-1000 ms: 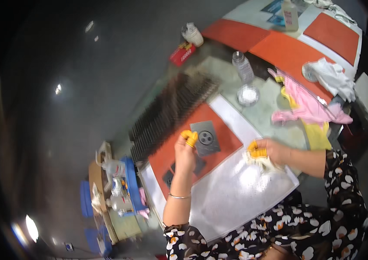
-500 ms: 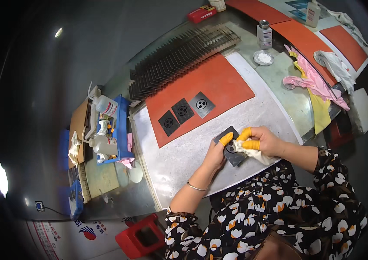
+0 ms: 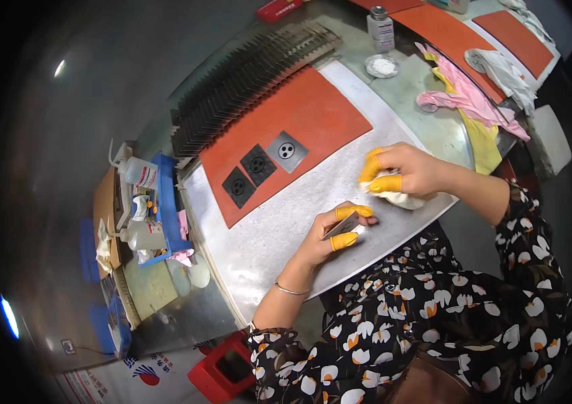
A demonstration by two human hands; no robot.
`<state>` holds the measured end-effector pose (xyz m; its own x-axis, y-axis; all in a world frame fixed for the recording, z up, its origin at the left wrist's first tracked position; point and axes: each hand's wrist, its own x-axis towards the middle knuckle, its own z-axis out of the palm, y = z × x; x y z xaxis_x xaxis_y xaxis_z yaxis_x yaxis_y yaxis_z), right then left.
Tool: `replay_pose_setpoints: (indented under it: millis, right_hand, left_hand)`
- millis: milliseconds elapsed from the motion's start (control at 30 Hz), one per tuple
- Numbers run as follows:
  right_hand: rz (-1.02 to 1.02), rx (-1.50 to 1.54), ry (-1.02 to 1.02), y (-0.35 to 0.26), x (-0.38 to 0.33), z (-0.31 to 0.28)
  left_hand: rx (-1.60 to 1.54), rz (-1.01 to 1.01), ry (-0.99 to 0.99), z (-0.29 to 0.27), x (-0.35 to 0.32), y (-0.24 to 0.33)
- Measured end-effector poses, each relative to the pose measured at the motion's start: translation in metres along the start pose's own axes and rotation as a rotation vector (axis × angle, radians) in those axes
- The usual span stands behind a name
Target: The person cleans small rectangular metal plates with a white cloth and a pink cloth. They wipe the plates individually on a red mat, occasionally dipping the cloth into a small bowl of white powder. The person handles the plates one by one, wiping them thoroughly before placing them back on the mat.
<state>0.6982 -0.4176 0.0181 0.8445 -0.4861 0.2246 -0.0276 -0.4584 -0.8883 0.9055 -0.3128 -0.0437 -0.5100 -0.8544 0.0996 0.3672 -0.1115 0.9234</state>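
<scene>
Tilted nearly edge-on, a small dark square plate (image 3: 344, 227) is pinched between the thumb and fingers of my left hand (image 3: 322, 237). Yellow finger cots cover some of the fingertips on both hands. My right hand (image 3: 415, 172) is closed round a bunched white cloth (image 3: 404, 200), up and to the right of the plate and apart from it. On the red mat (image 3: 320, 111) three similar plates lie in a slanting row: a dark one (image 3: 234, 196), another dark one (image 3: 253, 173) and a lighter grey one (image 3: 297, 159). Each bears a round mark with three dots.
Behind the mat stands a long rack (image 3: 252, 84) of upright dark plates. A blue tray (image 3: 169, 195) with bottles sits at left. Towards the back right are a metal-capped bottle (image 3: 381, 32), a dish of white powder (image 3: 382, 66) and pink and yellow cloths (image 3: 464, 101).
My right hand and the cloth have come off the plate, up and to the right. My left hand has tipped the plate from face-up to nearly edge-on. The whole view has shifted somewhat.
</scene>
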Motion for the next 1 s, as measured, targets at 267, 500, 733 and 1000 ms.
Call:
replay_pose_setpoints:
  millis: [267,500,733,1000]
  right_hand:
    - [0.001,0.134,-0.259,0.011,0.02,0.013]
    - [0.002,0.072,-0.321,0.012,0.019,0.015]
    - [-0.078,0.005,-0.32,0.013,0.03,0.034]
    - [0.253,0.608,-0.103,0.006,0.025,0.011]
  left_hand:
    - [0.188,-0.099,-0.014,-0.006,0.007,-0.005]
    - [0.163,-0.127,-0.009,-0.008,0.008,-0.009]
    - [0.236,-0.174,-0.072,-0.011,0.016,-0.03]
    - [0.196,-0.21,-0.066,-0.001,0.022,-0.002]
